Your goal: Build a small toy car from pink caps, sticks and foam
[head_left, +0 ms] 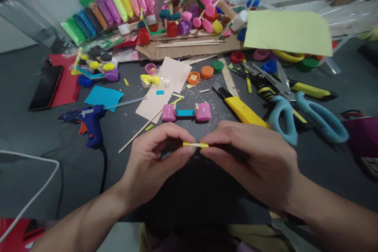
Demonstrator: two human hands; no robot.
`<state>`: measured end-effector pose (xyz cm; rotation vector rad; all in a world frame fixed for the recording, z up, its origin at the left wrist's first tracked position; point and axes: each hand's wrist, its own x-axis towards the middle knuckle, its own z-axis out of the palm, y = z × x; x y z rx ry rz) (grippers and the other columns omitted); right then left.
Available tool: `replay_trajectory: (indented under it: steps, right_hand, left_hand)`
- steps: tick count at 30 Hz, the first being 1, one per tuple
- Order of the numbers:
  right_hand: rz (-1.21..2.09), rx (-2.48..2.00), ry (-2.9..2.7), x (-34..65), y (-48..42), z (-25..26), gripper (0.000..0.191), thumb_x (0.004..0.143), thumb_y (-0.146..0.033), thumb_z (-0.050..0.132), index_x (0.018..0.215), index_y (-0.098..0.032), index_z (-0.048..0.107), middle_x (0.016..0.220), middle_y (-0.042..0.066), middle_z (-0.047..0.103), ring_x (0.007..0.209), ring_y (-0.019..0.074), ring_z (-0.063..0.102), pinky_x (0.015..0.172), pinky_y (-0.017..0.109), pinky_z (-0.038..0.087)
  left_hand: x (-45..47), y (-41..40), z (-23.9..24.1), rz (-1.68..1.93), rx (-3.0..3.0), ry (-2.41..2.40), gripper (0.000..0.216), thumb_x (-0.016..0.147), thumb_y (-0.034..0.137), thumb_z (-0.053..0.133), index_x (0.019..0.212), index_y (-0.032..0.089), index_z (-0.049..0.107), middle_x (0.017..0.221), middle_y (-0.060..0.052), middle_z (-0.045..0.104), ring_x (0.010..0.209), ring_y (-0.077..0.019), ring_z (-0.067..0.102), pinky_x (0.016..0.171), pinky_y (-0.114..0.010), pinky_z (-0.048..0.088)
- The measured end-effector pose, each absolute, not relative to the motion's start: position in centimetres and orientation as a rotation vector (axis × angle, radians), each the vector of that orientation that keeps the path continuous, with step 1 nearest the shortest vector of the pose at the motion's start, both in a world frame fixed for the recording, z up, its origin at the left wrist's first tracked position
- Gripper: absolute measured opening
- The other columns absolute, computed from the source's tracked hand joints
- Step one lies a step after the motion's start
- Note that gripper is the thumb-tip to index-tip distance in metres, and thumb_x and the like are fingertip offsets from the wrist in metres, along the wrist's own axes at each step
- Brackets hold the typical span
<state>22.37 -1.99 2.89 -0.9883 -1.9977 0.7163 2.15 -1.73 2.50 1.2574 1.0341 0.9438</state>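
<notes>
Between my two hands is a short pale stick with yellow ends (195,145), lying level. My left hand (161,151) pinches its left end between thumb and forefinger. At the right end, my right hand (251,161) grips it the same way. Just beyond the fingertips sits a small assembly of pink bottle caps (203,112) joined by a blue strip (185,113). A thin wooden skewer (138,134) and a small yellow piece (149,127) lie near my left hand.
A blue glue gun (91,122) lies on the left, its cord running toward me. On the right are a yellow utility knife (243,110) and blue-handled scissors (282,118). Bottle caps (207,72), paper sheets and bags of coloured clay (126,2) fill the back.
</notes>
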Motion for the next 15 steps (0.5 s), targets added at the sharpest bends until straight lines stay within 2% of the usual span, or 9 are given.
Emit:
replay_trajectory:
  steps: [5, 8, 10, 13, 15]
  right_hand:
    - [0.842, -1.211, -1.684, 22.7, -1.7, 3.0, 0.014, 0.097, -0.017, 0.06, 0.092, -0.023, 0.072, 0.069, -0.003, 0.064, 0.057, 0.0105, 0.057, 0.052, 0.024, 0.042]
    - [0.855, -1.266, -1.551, 22.9, -1.3, 3.1, 0.02, 0.095, -0.022, 0.064, 0.076, -0.022, 0.068, 0.061, -0.003, 0.058, 0.054, 0.0112, 0.052, 0.051, 0.024, 0.041]
    - [0.867, -1.248, -1.575, 23.0, -1.1, 3.0, 0.026, 0.094, -0.027, 0.066, 0.069, -0.021, 0.065, 0.062, -0.002, 0.059, 0.056, 0.0118, 0.053, 0.053, 0.024, 0.042]
    - [0.939, -1.184, -1.678, 22.5, -1.1, 2.7, 0.009, 0.09, -0.029, 0.072, 0.092, -0.02, 0.072, 0.072, -0.001, 0.065, 0.062, 0.0124, 0.057, 0.056, 0.023, 0.045]
    - [0.916, -1.102, -1.784, 22.2, -1.2, 2.2, 0.016, 0.089, -0.025, 0.074, 0.103, -0.019, 0.071, 0.075, -0.001, 0.064, 0.063, 0.0118, 0.057, 0.057, 0.023, 0.045]
  left_hand:
    - [2.4, -1.3, 2.0, 0.991, 1.153, 1.136, 0.009, 0.079, 0.014, 0.079, 0.081, 0.021, 0.074, 0.078, 0.002, 0.071, 0.069, -0.0077, 0.063, 0.065, -0.014, 0.05]
    - [2.4, -1.0, 1.7, 1.049, 1.075, 1.117, 0.007, 0.077, 0.018, 0.08, 0.079, 0.019, 0.074, 0.076, 0.001, 0.069, 0.066, -0.0085, 0.06, 0.063, -0.017, 0.049]
    - [2.4, -0.8, 1.5, 1.068, 1.037, 1.081, 0.009, 0.077, 0.021, 0.081, 0.079, 0.018, 0.073, 0.076, 0.001, 0.068, 0.065, -0.0083, 0.059, 0.063, -0.017, 0.049]
    - [2.4, -0.7, 1.4, 1.039, 1.02, 1.042, 0.011, 0.077, 0.023, 0.081, 0.08, 0.017, 0.072, 0.074, 0.002, 0.066, 0.065, -0.0082, 0.058, 0.065, -0.018, 0.049]
    - [2.5, -0.8, 1.4, 1.015, 1.03, 1.013, 0.013, 0.077, 0.025, 0.082, 0.08, 0.017, 0.072, 0.073, 0.001, 0.066, 0.065, -0.0089, 0.058, 0.065, -0.02, 0.049]
